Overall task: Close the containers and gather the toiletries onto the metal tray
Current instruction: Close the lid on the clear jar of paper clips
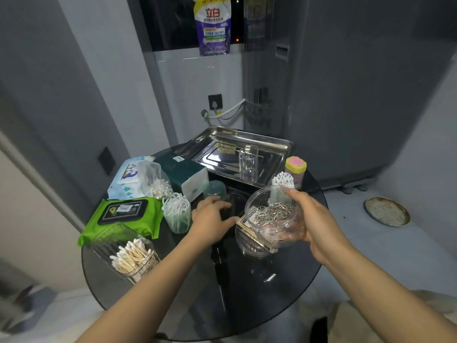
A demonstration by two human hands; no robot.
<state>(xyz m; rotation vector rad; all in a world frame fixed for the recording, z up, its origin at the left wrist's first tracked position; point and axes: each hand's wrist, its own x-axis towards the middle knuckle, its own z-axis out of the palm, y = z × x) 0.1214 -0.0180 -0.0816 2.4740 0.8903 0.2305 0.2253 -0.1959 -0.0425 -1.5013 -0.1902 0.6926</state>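
Counter: I see a round dark glass counter (188,288) carrying nearly everything here.
Tray: the rectangular shiny metal tray (277,144) sits at the counter's far edge, and 1 tall clear glass cup (248,164) stands upright on it.
Wipes: a green wet-wipe pack with a black lid (123,216) lies flat at the left, and a blue and white soft tissue pack (128,177) lies behind it.
Tissue box: a dark green and white tissue box (188,174) lies between the soft pack and the tray, just beside the tray.
Jar: I hold a clear round plastic jar of metal paper clips (274,216), tilted with its open mouth toward the left, above the counter and off the tray.
Right hand: my right hand (314,219) grips that jar from its right side, fingers (294,194) curled over the rim.
Left hand: my left hand (212,214) reaches down with fingers bent over a dark lid-like thing on the counter; I cannot tell whether it grips it.
Swabs: a clear ribbed box of wooden cotton swabs (131,258) leans at the near left, a clear cup of white floss picks (176,214) stands beside my left hand, and a clear bag of cotton swabs (158,184) rests against the soft pack.
Small jars: a white bundle of cotton swabs (283,180) stands behind the jar, beside a yellow jar with a pink top (295,165).
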